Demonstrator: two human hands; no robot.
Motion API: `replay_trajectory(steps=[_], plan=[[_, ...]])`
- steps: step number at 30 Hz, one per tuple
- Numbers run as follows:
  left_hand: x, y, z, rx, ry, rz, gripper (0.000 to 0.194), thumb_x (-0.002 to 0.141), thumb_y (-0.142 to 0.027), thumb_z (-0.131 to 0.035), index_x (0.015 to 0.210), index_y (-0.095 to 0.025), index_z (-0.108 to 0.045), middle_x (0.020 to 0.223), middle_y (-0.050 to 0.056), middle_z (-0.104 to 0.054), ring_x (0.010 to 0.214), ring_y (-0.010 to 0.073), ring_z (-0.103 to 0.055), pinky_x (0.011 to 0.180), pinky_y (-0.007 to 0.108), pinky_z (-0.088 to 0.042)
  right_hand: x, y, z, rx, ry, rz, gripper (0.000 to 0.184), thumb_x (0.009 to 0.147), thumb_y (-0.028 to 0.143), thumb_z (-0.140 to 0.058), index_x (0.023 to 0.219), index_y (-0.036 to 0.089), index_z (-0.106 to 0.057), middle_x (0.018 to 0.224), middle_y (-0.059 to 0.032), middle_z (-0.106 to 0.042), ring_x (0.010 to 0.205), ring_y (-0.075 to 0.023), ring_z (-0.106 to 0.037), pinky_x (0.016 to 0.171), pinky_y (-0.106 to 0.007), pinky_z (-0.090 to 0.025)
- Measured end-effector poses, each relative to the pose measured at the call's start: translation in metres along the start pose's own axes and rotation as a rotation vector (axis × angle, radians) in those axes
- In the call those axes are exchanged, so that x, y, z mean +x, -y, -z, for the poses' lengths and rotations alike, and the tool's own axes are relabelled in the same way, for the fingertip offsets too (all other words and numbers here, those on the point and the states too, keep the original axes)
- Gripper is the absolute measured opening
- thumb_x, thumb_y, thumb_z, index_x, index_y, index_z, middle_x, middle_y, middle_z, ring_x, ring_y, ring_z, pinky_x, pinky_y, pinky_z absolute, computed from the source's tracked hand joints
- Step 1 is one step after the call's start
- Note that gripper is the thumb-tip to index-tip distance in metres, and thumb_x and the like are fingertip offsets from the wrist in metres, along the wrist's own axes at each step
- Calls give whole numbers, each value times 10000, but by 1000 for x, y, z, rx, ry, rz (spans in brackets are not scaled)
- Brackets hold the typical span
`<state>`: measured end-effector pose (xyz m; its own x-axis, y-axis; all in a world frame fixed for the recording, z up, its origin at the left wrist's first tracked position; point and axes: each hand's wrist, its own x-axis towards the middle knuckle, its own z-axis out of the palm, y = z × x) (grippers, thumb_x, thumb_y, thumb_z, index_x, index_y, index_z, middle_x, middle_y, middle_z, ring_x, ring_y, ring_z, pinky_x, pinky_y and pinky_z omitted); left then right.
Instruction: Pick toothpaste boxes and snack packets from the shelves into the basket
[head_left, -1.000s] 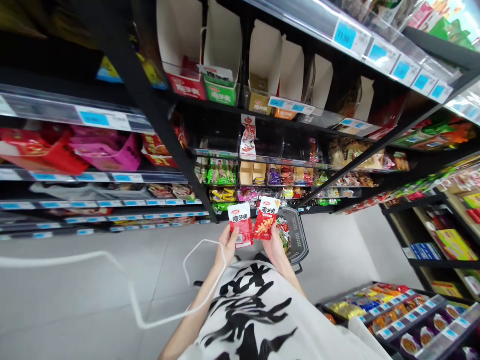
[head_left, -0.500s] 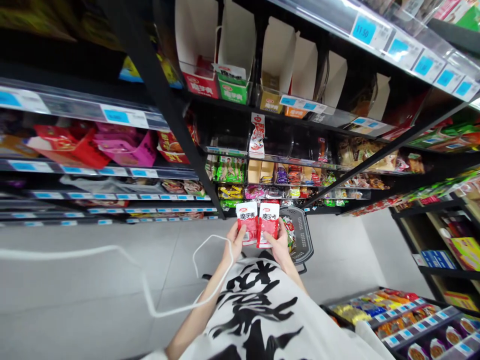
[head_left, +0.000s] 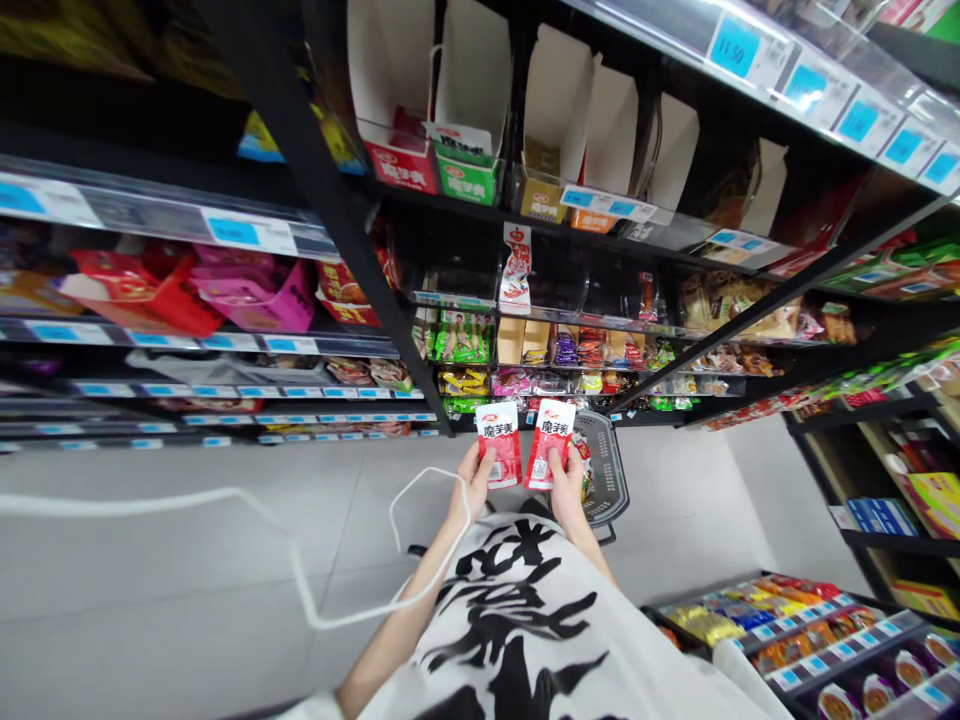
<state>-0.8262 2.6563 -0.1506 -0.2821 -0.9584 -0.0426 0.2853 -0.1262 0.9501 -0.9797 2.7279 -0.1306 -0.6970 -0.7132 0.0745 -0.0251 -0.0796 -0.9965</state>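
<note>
My left hand (head_left: pixel 471 484) grips a red and white snack packet (head_left: pixel 498 446) by its lower left edge, thumb across the front. In my right hand (head_left: pixel 568 484) is a second red and white snack packet (head_left: pixel 549 445) with the same printing, pinched near its lower right side. Both packets are upright in front of me with a narrow gap between them. Just beyond my right hand, a grey shopping basket (head_left: pixel 604 470) stands on the floor, partly hidden by that hand, with colourful packets inside.
Snack shelves stand ahead, with a red box (head_left: pixel 405 168) and a green box (head_left: pixel 466 180) of packets. A white cable (head_left: pixel 300 590) loops across my left arm over the grey floor (head_left: pixel 187 580). A low display rack (head_left: pixel 832 640) is at the lower right.
My right hand has moved its packet right, away from the left one, and the packet now leans slightly. Before, the two packets nearly touched. Both hands keep their hold.
</note>
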Motion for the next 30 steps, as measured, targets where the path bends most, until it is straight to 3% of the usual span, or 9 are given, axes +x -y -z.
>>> replay_trajectory(steps=[6, 11, 14, 18, 21, 25, 28, 30], plan=[[-3, -4, -2, 34, -11, -9, 453, 903, -599, -598, 1090, -192, -663, 1072, 68, -748, 992, 251, -683, 913, 340, -518, -6, 13, -8, -25, 21, 32, 354, 926, 547, -618, 986, 214, -720, 941, -31, -723, 818, -184, -635, 782, -273, -515], [-18, -8, -13, 122, 127, -29, 446, 960, -571, -501, 1171, -208, -652, 1113, 82, -742, 984, 250, -693, 883, 342, -534, -19, 23, -28, -198, 197, 111, 339, 980, 483, -578, 1197, 249, -693, 1161, -55, -700, 1070, -206, -630, 1015, -312, -456], [-25, -7, -16, 206, 190, -45, 425, 958, -537, -514, 1210, -212, -619, 1048, 74, -744, 923, 249, -704, 838, 346, -541, -24, 24, -36, -235, 225, 116, 371, 1012, 483, -513, 1255, 246, -664, 1196, -60, -690, 1098, -209, -626, 1048, -331, -442], [-27, -4, -20, 321, 173, -30, 428, 936, -499, -561, 1252, -214, -597, 1052, 89, -745, 930, 273, -715, 852, 380, -542, -22, 24, -33, -182, 220, 39, 413, 984, 516, -558, 1290, 256, -652, 1261, -57, -694, 1172, -223, -629, 1098, -351, -434], [-27, -1, -27, 331, 153, -43, 405, 963, -470, -521, 1262, -211, -610, 1145, 126, -729, 1030, 295, -702, 928, 425, -531, -22, 26, -24, -145, 182, -6, 450, 935, 535, -627, 1285, 255, -662, 1340, -62, -669, 1316, -232, -568, 1196, -378, -358], [-29, 4, -40, 400, 131, -210, 323, 959, -371, -511, 1174, -226, -703, 1080, 147, -703, 972, 304, -703, 888, 446, -564, -25, 26, -7, -58, 150, -49, 589, 808, 491, -780, 1334, 268, -634, 1419, -71, -619, 1421, -249, -487, 1216, -411, -362], [-31, 11, -59, 491, 226, -419, 418, 927, -266, -515, 1311, -279, -680, 1125, 160, -688, 944, 288, -721, 833, 410, -614, -20, 20, 5, 0, 76, -119, 658, 612, 414, -918, 1212, 247, -703, 1289, -88, -700, 1284, -286, -609, 1130, -398, -470], [-29, 19, -77, 581, 291, -541, 484, 907, -207, -522, 1361, -310, -654, 1163, 142, -690, 1069, 290, -707, 930, 403, -608, -8, 15, 14, 53, -104, -237, 595, 547, 450, -922, 1052, 189, -744, 1106, -89, -763, 1106, -279, -700, 990, -344, -562]])
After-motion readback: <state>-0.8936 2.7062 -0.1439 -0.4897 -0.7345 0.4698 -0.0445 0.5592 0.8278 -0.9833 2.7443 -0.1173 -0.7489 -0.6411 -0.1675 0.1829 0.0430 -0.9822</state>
